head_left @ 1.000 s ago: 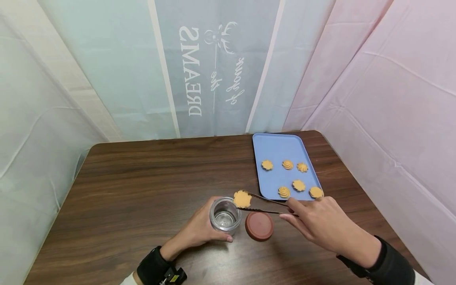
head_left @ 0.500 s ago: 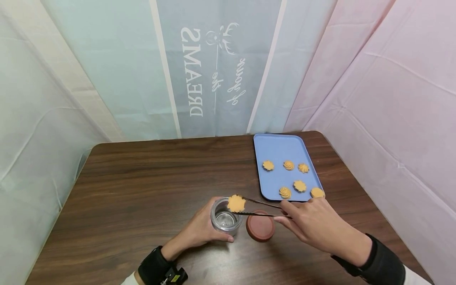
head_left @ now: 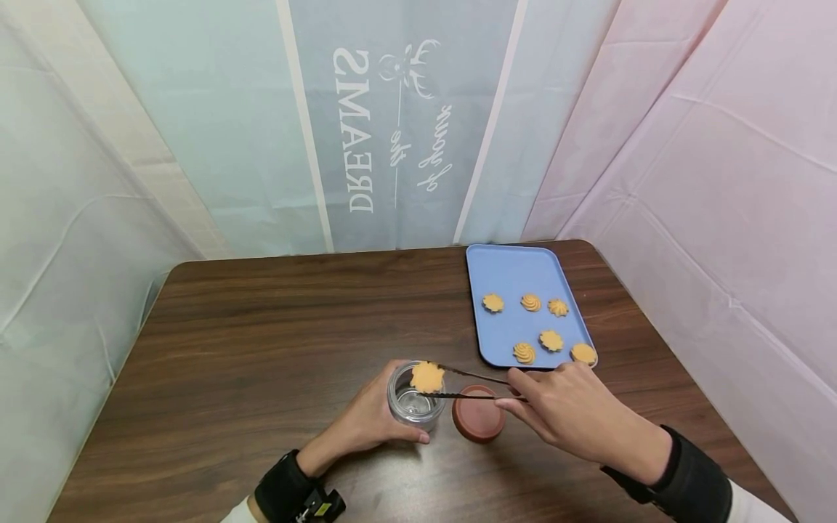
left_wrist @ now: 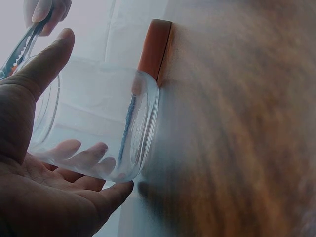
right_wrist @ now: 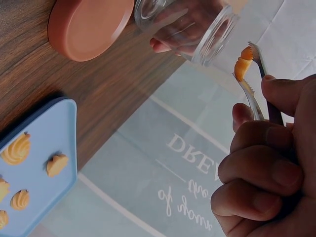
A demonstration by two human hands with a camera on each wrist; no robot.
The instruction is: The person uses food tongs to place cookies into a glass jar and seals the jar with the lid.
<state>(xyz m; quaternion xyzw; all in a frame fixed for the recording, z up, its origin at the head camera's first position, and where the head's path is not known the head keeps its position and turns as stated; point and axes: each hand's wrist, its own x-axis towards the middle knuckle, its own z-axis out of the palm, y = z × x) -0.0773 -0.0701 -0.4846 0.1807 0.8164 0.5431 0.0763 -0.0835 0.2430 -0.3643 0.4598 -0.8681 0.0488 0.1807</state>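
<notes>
My left hand (head_left: 374,414) wraps around a clear glass jar (head_left: 415,415), which stands uncovered on the table; in the left wrist view the jar (left_wrist: 94,118) looks empty. With my right hand (head_left: 565,407) I grip metal tongs (head_left: 467,396). Their serrated tips pinch a yellow flower-shaped cookie (head_left: 427,378) by its edges. In the head view that cookie overlaps the jar's mouth; the right wrist view has the cookie (right_wrist: 243,64) just above the rim. A reddish-brown round lid (head_left: 479,414) lies right of the jar, partly beneath the tongs in view.
A blue tray (head_left: 513,265) with several cookies sits at the table's back right, just beyond my right hand. The dark wooden table (head_left: 294,319) extends left to a white curtain. A pale blue printed curtain (head_left: 392,145) hangs behind it.
My right hand has moved left with the tongs, bringing the cookie from the jar's right edge to over its mouth. The left hand and jar have stayed put.
</notes>
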